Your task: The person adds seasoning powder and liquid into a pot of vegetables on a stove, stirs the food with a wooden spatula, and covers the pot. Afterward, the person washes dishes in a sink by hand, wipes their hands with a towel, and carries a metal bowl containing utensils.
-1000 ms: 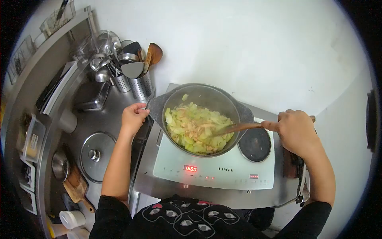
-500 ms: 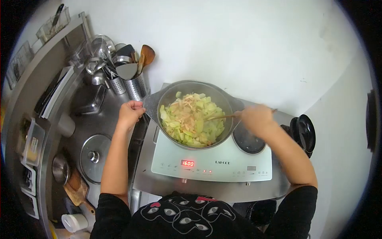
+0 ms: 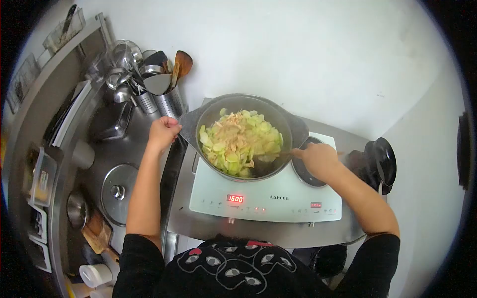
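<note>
A grey pot (image 3: 202, 160) rests on the left side of the white two-burner cooktop (image 3: 268, 208), whose display reads 1600. Pale green sliced vegetables (image 3: 218, 141) with light brown pieces fill much of it, and its dark bottom shows at the lower right. My left hand (image 3: 164, 133) is closed on the pot's left handle (image 3: 189, 126). In my right hand (image 3: 320, 161), above the right burner, is a wooden spatula (image 3: 293, 151), its far end down among the vegetables at the pot's right side.
Perforated metal holders (image 3: 170, 103) with ladles and turners stand at the upper left. A glass lid (image 3: 121, 193), a wooden board (image 3: 97, 232) and a white container (image 3: 96, 274) lie left. Black pans (image 3: 382, 164) stand at the right, beyond my right hand.
My right hand has moved left and down with the spatula, while the vegetables have shifted up and left, baring the pot's bottom. My left hand stays at the handle.
</note>
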A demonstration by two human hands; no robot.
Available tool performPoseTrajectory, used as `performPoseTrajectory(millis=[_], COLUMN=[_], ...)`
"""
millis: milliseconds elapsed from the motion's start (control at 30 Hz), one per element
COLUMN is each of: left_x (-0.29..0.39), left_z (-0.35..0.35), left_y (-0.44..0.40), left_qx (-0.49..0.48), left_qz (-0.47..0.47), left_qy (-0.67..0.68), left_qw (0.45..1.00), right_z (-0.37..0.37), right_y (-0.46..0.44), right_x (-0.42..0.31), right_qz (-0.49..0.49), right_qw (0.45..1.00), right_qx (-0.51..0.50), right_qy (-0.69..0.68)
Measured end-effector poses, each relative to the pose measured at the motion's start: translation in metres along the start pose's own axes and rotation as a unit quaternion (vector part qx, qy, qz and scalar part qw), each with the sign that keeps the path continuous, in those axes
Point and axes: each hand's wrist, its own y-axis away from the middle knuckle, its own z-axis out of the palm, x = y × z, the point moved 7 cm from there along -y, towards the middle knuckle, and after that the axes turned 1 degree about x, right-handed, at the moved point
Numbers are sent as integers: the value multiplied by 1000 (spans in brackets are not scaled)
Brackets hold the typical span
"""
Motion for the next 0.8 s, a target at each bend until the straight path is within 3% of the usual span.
performPoseTrajectory(millis=[167,367,467,567,800], left_x=[2,3,6,-1,-3], left_z=[2,-6,-6,-2,9], left_y=[-2,14,28,32,34], left_qx=[-16,2,3,3,28], left_qz=[12,-21,-17,-28,-23], left_qy=[-10,31,36,104,116], left_qw=[1000,999,999,994,993], right_z=[25,-16,-54,-76,-86], right_y=[0,30,34,6,-99], right_x=[-2,19,23,21,-31], right_qz=[96,92,113,104,-13], right_qw=[984,991,990,979,989], right_qx=[86,42,66,167,143], right_qy=[-124,-83,-51,-51,-34])
